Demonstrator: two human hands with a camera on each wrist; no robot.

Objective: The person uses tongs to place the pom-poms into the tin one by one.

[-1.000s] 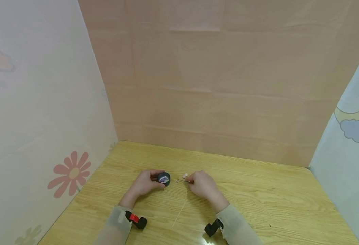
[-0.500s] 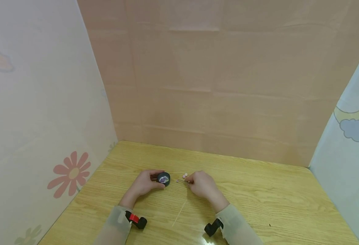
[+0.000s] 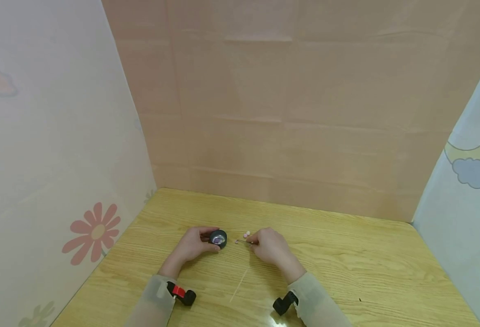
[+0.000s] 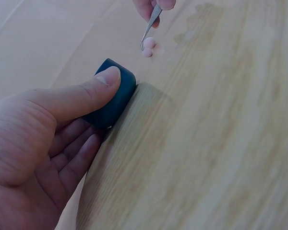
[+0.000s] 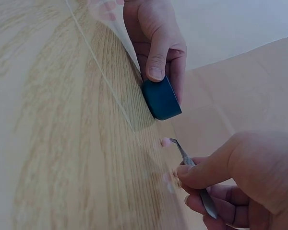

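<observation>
A small dark round container (image 3: pixel 218 238) (image 4: pixel 111 98) (image 5: pixel 162 99) stands on the wooden table (image 3: pixel 346 263). My left hand (image 3: pixel 195 244) (image 4: pixel 43 139) (image 5: pixel 156 36) grips it, thumb on its side. In my right hand (image 3: pixel 270 246) (image 5: pixel 240 177) are pinched thin metal tweezers (image 3: pixel 245 241) (image 4: pixel 150 23) (image 5: pixel 192 177). Their tips touch a small pink bead (image 5: pixel 165 142) (image 4: pixel 147 52) lying just right of the container. Another pink bead (image 4: pixel 150 43) (image 3: pixel 247 234) lies beside it.
A thin pale stick (image 3: pixel 240 285) lies on the table between my forearms. Cardboard and cloth screens enclose the table at the back (image 3: pixel 289 113), left (image 3: pixel 52 150) and right (image 3: pixel 465 204). Bare tabletop stretches to the right.
</observation>
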